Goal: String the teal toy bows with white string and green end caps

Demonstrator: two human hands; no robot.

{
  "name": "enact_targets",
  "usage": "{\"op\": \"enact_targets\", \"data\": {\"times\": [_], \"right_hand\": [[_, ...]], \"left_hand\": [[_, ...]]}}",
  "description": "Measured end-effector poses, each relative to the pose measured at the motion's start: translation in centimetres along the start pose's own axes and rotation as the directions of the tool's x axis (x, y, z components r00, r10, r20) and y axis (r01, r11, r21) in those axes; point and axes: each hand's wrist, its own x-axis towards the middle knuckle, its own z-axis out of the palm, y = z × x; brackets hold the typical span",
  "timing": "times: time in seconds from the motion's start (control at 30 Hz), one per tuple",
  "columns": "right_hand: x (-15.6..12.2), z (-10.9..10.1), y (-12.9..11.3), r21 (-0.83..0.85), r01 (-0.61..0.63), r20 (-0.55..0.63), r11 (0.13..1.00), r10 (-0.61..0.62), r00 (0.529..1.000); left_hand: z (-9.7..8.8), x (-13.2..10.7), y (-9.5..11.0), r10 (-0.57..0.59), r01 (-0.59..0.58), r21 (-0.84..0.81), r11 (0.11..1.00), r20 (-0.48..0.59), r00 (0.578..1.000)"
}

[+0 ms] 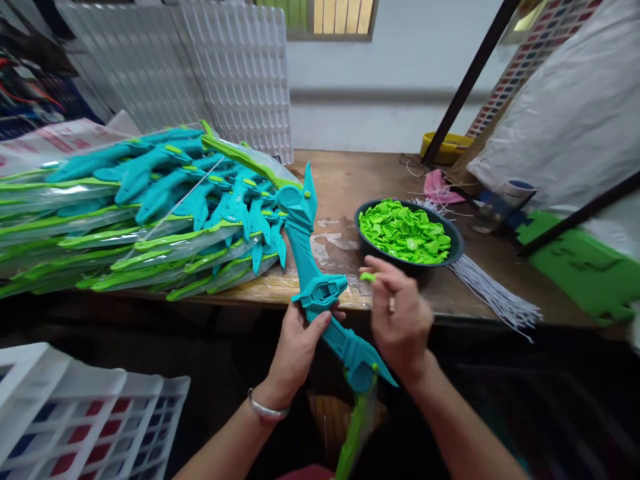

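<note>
My left hand (299,343) is wrapped round the middle of a teal plastic toy bow (303,243), just below its hollow centre piece. Green limbs extend from both ends of the bow, which slants across in front of me. Between the thumb and fingers of my right hand (400,320) is a small bright green plastic piece (369,277), held a little to the right of the bow's centre. Behind that hand stands a dark round bowl (457,250) heaped with similar green plastic pieces (405,230).
Many teal and green toy bows (170,193) lie piled on the left of the wooden table (330,173). A bundle of white strings (495,297) hangs over the front edge, near a green panel (575,267). A white plastic crate (165,390) stands at lower left.
</note>
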Motion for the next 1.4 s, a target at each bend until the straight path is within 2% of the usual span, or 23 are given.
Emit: {"op": "enact_targets", "data": {"times": [0.07,0.13,0.23,0.33,0.43,0.57,0.77,0.97,1.1,1.27,1.33,1.4], "right_hand": [[-2.1,0.6,-2.0,-0.065,0.161,0.056,0.985,-0.158,0.986],[-3.5,1.0,-2.6,-0.08,0.226,0.106,0.971,-0.217,0.97],[-4.3,0.4,-2.4,-0.077,0.232,0.179,0.97,-0.216,0.96],[-4.5,-1.5,-2.2,-0.047,0.239,0.261,0.97,-0.219,0.94],[-4.5,-3.7,-1.9,-0.036,0.253,0.289,0.967,-0.232,0.929],[-3.9,-6.0,-1.1,-0.007,0.312,0.336,0.95,-0.292,0.895],[-1.8,-8.2,-0.7,0.026,0.517,0.483,0.856,-0.464,0.743],[-1.5,-8.5,-0.6,0.032,0.526,0.474,0.85,-0.477,0.74],[-1.0,-8.7,0.0,0.065,0.613,0.491,0.788,-0.56,0.668],[1.6,-9.3,-0.2,0.146,0.661,0.572,0.736,-0.608,0.551],[2.3,-9.3,-0.7,0.166,0.659,0.581,0.733,-0.613,0.536],[2.4,-9.1,-1.2,0.163,0.66,0.573,0.734,-0.615,0.542]], "left_hand": [[0.6,-0.5,-0.9,0.056,-0.055,0.046,0.997,-0.028,0.998],[1.2,-1.0,-1.5,0.083,-0.081,0.077,0.994,-0.028,0.996],[1.7,-2.0,-2.0,0.06,-0.06,0.082,0.995,-0.007,0.998],[1.8,-2.9,-2.1,0.011,-0.012,0.023,1.0,0.037,0.999],[1.8,-3.6,-2.4,-0.056,0.065,-0.065,0.996,0.129,0.99],[2.0,-4.0,-2.5,-0.108,0.13,-0.119,0.984,0.174,0.979],[2.2,-3.7,-1.8,-0.112,0.154,-0.157,0.976,0.246,0.963],[1.8,-3.2,-0.6,-0.116,0.143,-0.07,0.987,0.3,0.947],[1.6,-2.9,-0.3,-0.128,0.145,-0.027,0.989,0.327,0.936],[1.6,-2.4,0.3,-0.129,0.14,-0.001,0.99,0.376,0.918],[1.6,-2.1,0.7,-0.134,0.135,0.028,0.99,0.411,0.902],[1.5,-1.8,0.9,-0.14,0.123,0.067,0.99,0.413,0.9]]}}
